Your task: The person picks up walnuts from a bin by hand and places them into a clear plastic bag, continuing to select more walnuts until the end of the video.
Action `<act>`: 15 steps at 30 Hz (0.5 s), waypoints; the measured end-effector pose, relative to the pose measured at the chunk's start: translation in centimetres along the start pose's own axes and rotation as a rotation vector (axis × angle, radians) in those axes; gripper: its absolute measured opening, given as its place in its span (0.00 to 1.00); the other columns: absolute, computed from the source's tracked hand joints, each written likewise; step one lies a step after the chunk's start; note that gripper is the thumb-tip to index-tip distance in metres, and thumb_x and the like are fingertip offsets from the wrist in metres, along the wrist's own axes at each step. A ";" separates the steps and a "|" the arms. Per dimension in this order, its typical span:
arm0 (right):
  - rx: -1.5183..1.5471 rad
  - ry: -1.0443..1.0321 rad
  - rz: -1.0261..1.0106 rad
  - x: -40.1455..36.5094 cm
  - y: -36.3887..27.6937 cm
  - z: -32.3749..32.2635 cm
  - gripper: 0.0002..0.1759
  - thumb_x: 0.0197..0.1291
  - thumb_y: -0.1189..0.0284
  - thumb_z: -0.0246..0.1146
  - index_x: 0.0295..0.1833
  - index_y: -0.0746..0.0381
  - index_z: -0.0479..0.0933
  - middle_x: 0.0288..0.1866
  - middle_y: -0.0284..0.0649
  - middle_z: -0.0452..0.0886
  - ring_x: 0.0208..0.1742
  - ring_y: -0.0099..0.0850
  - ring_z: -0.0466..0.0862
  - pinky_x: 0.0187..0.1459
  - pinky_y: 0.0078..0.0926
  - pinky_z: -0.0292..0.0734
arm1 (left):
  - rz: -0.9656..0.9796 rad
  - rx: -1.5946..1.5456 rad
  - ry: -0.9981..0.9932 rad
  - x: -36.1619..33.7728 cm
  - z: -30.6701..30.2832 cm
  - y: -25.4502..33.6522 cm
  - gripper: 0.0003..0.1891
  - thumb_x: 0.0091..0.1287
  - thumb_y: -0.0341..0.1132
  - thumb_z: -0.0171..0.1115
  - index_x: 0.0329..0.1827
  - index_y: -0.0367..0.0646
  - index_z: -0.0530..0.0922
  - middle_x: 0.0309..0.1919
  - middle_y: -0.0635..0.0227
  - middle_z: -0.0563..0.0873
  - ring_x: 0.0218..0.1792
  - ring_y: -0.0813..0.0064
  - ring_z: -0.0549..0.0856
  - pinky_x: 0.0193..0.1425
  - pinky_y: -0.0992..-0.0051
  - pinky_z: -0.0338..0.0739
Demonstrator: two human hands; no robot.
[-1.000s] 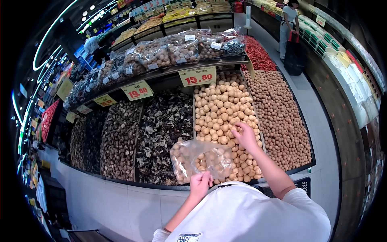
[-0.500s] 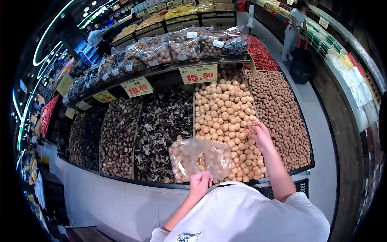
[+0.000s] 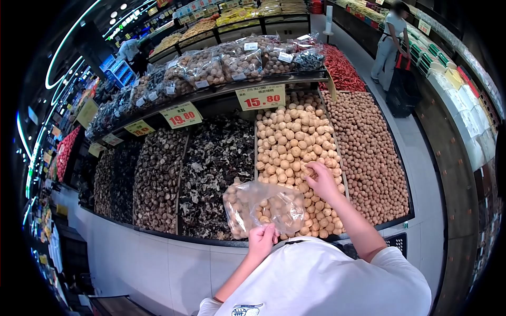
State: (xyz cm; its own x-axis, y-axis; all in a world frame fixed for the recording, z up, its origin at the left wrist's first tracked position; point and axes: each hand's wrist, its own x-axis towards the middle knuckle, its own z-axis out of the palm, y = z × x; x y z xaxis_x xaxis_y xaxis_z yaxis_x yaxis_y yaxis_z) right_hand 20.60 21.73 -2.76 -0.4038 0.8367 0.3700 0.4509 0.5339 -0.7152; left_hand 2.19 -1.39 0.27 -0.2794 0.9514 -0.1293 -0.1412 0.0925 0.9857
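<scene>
Plastic bag (image 3: 262, 206): clear, part-filled with pale nuts, held up over the front edge of the display, just above the dark dried fungus (image 3: 219, 163) and the near rows of the pale nut bin (image 3: 292, 142). Gripped at its near edge by left hand (image 3: 262, 239), fist closed tight on the film. Long axis roughly left-right, with the load sagging into the far side.

Right hand (image 3: 322, 181): palm down on the pale nuts, fingers curled into the pile and touching it. Can't tell whether a nut is pinched (fingertips hidden behind the knuckles).

Key relation: right hand up and to the right of the bag, just beside its upper right corner, so nearer the loose nuts. Left hand below the bag, at the shirt, well off the bin. Bag between the two hands.

Around:
- smaller brown nuts (image 3: 369, 152) in the next compartment to the right
- dried mushrooms (image 3: 155, 179) left of the fungus
- price sign (image 3: 260, 98) reading 15.80 above the pale nuts
- bagged goods (image 3: 237, 60) on the upper shelf
- another person (image 3: 392, 37) far down the aisle, not involved
</scene>
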 end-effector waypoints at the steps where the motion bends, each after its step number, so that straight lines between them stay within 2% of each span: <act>1: 0.010 -0.063 0.009 0.1 -0.4 0.2 0.19 0.59 0.76 0.70 0.56 0.64 0.78 0.55 0.46 0.82 0.58 0.47 0.81 0.61 0.37 0.77 | 0.004 -0.005 -0.002 0.0 0.0 -0.1 0.19 0.80 0.33 0.53 0.27 0.34 0.79 0.21 0.68 0.81 0.20 0.82 0.78 0.26 0.80 0.71; 5: -0.031 -0.031 -0.057 -0.2 -0.3 1.7 0.18 0.60 0.76 0.69 0.57 0.64 0.78 0.58 0.47 0.81 0.59 0.47 0.81 0.62 0.37 0.76 | -0.002 -0.009 0.010 -0.1 -0.2 -0.5 0.19 0.80 0.33 0.53 0.27 0.34 0.79 0.21 0.68 0.81 0.21 0.82 0.78 0.26 0.80 0.71; 8: 0.050 0.005 -0.047 -1.1 -1.1 1.2 0.18 0.61 0.77 0.68 0.56 0.64 0.78 0.58 0.47 0.80 0.59 0.47 0.80 0.64 0.36 0.75 | -0.009 -0.006 0.004 -0.2 -0.2 -0.4 0.19 0.80 0.33 0.53 0.27 0.33 0.79 0.22 0.68 0.82 0.21 0.82 0.78 0.26 0.80 0.71; 11: 0.130 0.017 0.018 -2.9 -1.0 0.7 0.16 0.62 0.78 0.67 0.55 0.64 0.79 0.55 0.46 0.80 0.55 0.43 0.82 0.60 0.33 0.78 | 0.000 0.011 0.024 -0.3 -0.2 -0.3 0.19 0.80 0.33 0.53 0.27 0.33 0.79 0.22 0.68 0.81 0.21 0.82 0.78 0.26 0.80 0.71; 13: 0.225 0.016 0.147 -4.3 -1.4 0.2 0.14 0.63 0.80 0.66 0.54 0.66 0.79 0.51 0.44 0.80 0.49 0.36 0.85 0.52 0.26 0.80 | 0.001 -0.014 0.023 -0.3 -0.1 -0.4 0.19 0.79 0.32 0.54 0.27 0.34 0.79 0.21 0.69 0.81 0.20 0.83 0.78 0.26 0.81 0.70; 14: 0.224 0.007 0.145 -5.0 -1.0 0.2 0.14 0.63 0.80 0.66 0.54 0.66 0.79 0.51 0.44 0.80 0.49 0.36 0.85 0.52 0.26 0.80 | -0.001 -0.019 0.030 -0.3 0.0 -0.4 0.19 0.79 0.32 0.54 0.27 0.34 0.79 0.21 0.69 0.81 0.20 0.83 0.78 0.26 0.81 0.70; 15: 0.270 0.038 0.165 -5.6 -0.7 0.2 0.13 0.63 0.80 0.66 0.53 0.67 0.79 0.49 0.43 0.81 0.46 0.32 0.85 0.48 0.24 0.80 | 0.003 -0.014 0.015 -0.2 -0.1 -0.5 0.19 0.79 0.32 0.54 0.27 0.34 0.79 0.21 0.70 0.81 0.21 0.84 0.78 0.26 0.81 0.70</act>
State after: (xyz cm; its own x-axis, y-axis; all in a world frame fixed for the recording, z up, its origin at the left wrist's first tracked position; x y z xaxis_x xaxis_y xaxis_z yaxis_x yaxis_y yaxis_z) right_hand 22.42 16.65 -4.46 -0.3102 0.9160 0.2543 0.2780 0.3432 -0.8972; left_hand 2.26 -1.69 -0.22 -0.2944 0.9471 -0.1281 -0.1537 0.0853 0.9844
